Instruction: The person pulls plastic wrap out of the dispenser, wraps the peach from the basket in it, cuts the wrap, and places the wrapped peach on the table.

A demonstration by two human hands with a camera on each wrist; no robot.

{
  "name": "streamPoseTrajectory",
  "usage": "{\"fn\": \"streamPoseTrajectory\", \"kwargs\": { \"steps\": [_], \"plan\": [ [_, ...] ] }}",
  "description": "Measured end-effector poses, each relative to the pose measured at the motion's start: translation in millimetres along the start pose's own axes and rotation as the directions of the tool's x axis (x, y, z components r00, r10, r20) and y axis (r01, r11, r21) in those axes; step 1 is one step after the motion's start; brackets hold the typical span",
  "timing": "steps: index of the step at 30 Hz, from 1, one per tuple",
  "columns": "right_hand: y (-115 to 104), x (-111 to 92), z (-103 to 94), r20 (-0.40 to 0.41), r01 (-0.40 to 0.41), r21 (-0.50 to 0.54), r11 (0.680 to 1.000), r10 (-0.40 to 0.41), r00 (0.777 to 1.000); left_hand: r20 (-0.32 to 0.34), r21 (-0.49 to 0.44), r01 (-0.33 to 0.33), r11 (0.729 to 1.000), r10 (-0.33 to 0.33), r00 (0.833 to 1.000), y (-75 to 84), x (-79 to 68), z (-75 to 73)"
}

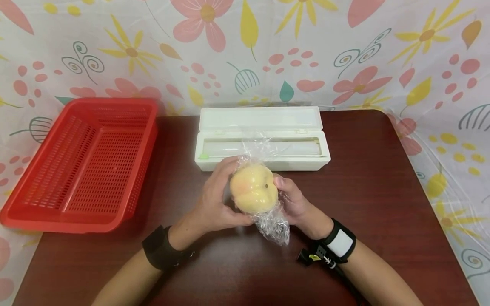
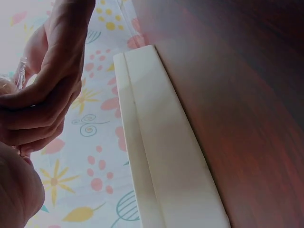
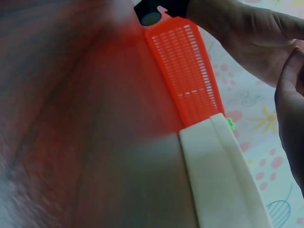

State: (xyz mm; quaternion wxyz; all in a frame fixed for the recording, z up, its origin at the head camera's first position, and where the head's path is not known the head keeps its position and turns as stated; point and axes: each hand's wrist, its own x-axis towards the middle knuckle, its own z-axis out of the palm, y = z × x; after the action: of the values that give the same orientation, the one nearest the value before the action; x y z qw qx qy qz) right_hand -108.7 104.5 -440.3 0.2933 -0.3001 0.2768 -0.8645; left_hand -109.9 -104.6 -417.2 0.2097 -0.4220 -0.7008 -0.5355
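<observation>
A yellow peach (image 1: pixel 252 189) with a faint pink blush is held up over the table, between both hands. Clear cling film (image 1: pixel 273 227) covers it, bunched and crumpled at its lower right, with more loose film standing up above it. The left hand (image 1: pixel 220 199) grips the fruit from the left, fingers curled behind it and thumb below. From the right, the right hand (image 1: pixel 292 199) holds it with the thumb against the fruit's side near the brown stem dimple; its other fingers are mostly hidden. Both wrist views catch only parts of the hands, and the peach is largely out of sight there.
Behind the hands stands a white cling film dispenser (image 1: pixel 262 163), lid raised, with a film roll (image 1: pixel 226 148) inside. A red perforated basket (image 1: pixel 130 187) sits at the left. The dark wood table (image 1: pixel 383 191) meets a flower-patterned cloth (image 1: pixel 153 34) at the back.
</observation>
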Motion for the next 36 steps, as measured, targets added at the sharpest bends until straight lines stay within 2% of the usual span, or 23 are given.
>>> {"fn": "streamPoseTrajectory", "kwargs": {
  "steps": [6,9,11,12,13,15,17,18,19,21,23,24,25,26,27,31,32,33,36],
  "plan": [
    [-6.5,3.3,2.8,-0.083,-0.028,-0.195,0.980,0.012,0.996,-0.099,-0.144,0.082,0.986,-0.097,0.990,1.4,1.6,0.7],
    [-7.4,4.9,1.1,-0.078,0.038,-0.272,0.962,-0.061,0.995,-0.140,-0.224,0.102,0.969,-0.136,0.981,2.9,1.2,2.5],
    [-7.0,4.8,-1.1,-0.044,0.096,-0.354,0.930,-0.119,0.992,-0.161,-0.279,0.128,0.952,-0.178,0.971,5.0,0.3,3.6],
    [-6.9,4.5,-1.9,-0.015,0.127,-0.433,0.893,-0.148,0.989,-0.170,-0.299,0.143,0.943,-0.201,0.965,6.2,-0.1,4.0],
    [-6.9,4.2,-2.6,0.019,0.154,-0.527,0.836,-0.169,0.985,-0.177,-0.320,0.158,0.934,-0.222,0.959,7.3,-0.5,4.5],
    [-7.0,2.4,-1.4,0.055,0.171,-0.702,0.692,-0.187,0.981,-0.188,-0.358,0.178,0.916,-0.258,0.948,8.5,-1.7,5.9],
    [-7.1,1.2,2.8,0.048,0.139,-0.812,0.566,-0.172,0.984,-0.192,-0.401,0.184,0.898,-0.278,0.941,9.0,-2.8,8.2],
    [-7.2,0.4,6.1,0.024,0.105,-0.852,0.513,-0.162,0.987,-0.191,-0.428,0.180,0.886,-0.283,0.940,8.7,-3.6,9.9],
    [-6.8,0.2,9.3,-0.009,0.067,-0.865,0.497,-0.150,0.989,-0.189,-0.457,0.173,0.873,-0.285,0.940,8.3,-4.4,11.8],
    [-6.2,0.3,16.2,-0.080,0.003,-0.865,0.501,-0.144,0.986,-0.182,-0.482,0.161,0.861,-0.278,0.943,7.9,-6.1,15.5],
    [-5.1,-1.3,21.9,-0.130,-0.032,-0.874,0.485,-0.169,0.977,-0.169,-0.498,0.155,0.853,-0.271,0.948,8.3,-7.8,19.2],
    [-4.3,-2.5,23.7,-0.137,-0.029,-0.876,0.482,-0.189,0.972,-0.162,-0.501,0.149,0.853,-0.262,0.951,8.6,-8.4,20.9],
    [-3.8,-2.0,25.2,-0.133,-0.012,-0.867,0.498,-0.208,0.969,-0.157,-0.492,0.145,0.858,-0.252,0.955,9.1,-9.1,22.3],
    [-3.5,-1.8,26.5,-0.121,0.010,-0.866,0.499,-0.230,0.966,-0.154,-0.475,0.139,0.869,-0.238,0.959,9.6,-9.6,23.5],
    [-3.1,-1.1,27.1,-0.103,0.040,-0.858,0.513,-0.248,0.963,-0.151,-0.473,0.135,0.871,-0.231,0.961,10.1,-10.1,24.6],
    [-3.1,7.4,26.3,-0.001,0.189,-0.750,0.634,-0.286,0.958,-0.138,-0.488,0.120,0.865,-0.212,0.967,11.2,-10.4,26.8],
    [-3.3,8.7,26.3,0.018,0.212,-0.729,0.651,-0.292,0.956,-0.134,-0.494,0.121,0.861,-0.213,0.968,11.3,-10.3,27.0],
    [-3.7,10.1,26.1,0.031,0.228,-0.709,0.667,-0.294,0.955,-0.128,-0.504,0.124,0.855,-0.216,0.968,11.4,-10.1,27.1],
    [-3.7,4.7,24.2,-0.019,0.188,-0.693,0.696,-0.278,0.960,-0.115,-0.496,0.138,0.857,-0.222,0.968,11.5,-9.5,26.9]
  ]
}}
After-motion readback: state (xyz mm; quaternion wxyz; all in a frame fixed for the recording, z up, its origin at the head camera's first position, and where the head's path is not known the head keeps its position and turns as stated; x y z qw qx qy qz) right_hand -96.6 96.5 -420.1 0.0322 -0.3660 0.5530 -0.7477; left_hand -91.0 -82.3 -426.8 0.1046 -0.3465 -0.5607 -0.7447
